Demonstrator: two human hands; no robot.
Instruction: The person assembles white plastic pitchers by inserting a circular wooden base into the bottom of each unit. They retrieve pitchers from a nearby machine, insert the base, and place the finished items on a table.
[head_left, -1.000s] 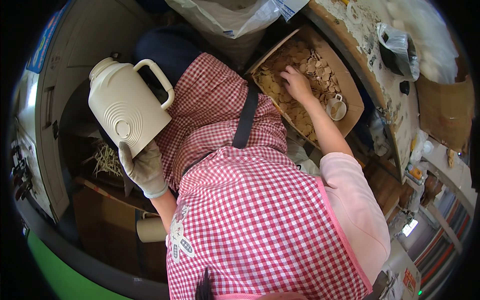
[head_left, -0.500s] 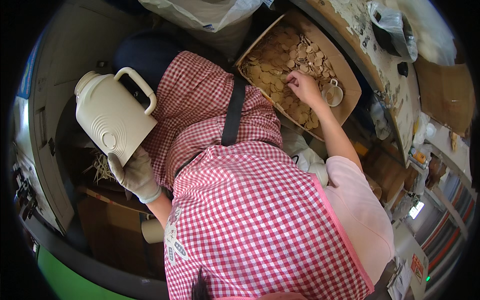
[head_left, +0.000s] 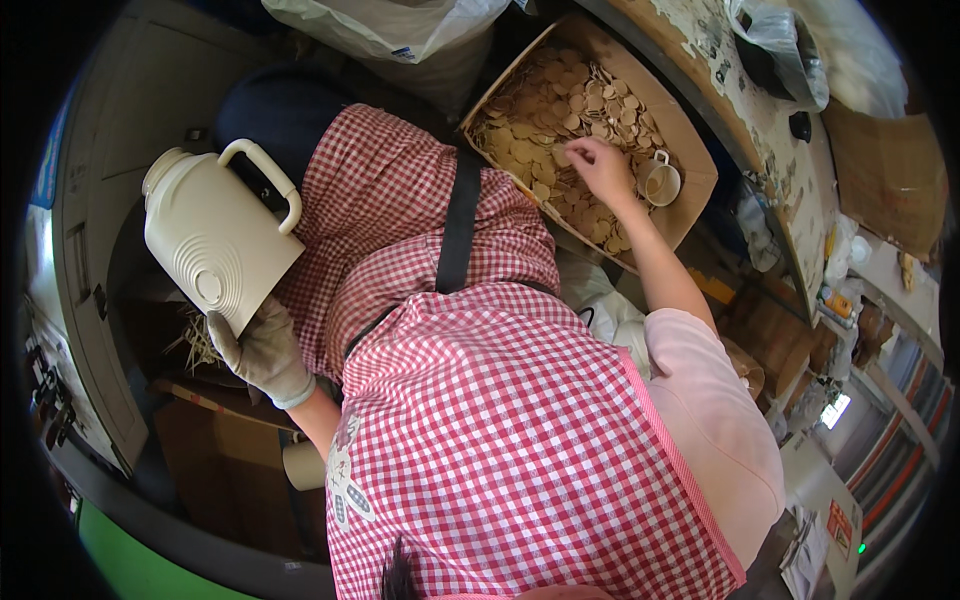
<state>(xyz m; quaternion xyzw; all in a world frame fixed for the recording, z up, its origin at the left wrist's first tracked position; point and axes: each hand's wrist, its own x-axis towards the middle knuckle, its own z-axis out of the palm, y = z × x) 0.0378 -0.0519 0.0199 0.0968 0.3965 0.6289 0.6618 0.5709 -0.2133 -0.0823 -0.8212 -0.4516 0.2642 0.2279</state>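
Note:
My left hand, in a grey work glove, grips the bottom end of a cream plastic jug. The jug lies tilted at the left, with its round neck pointing away and its loop handle on the right side. Concentric rings are moulded on its face. My bare right hand is over an open cardboard box, its thumb and fingers pinched together at a pale tan round disc. Beneath it spreads a heap of similar discs. A white cup rests among them beside my right wrist.
The cardboard box stands against a worn bench edge. A large white sack is at the far side. Another cardboard box and a cream cylindrical piece lie below my left arm.
My right hand has shifted slightly left over the discs, and a disc now shows at its fingertips. My left hand keeps hold of the jug; the whole view has shifted a little.

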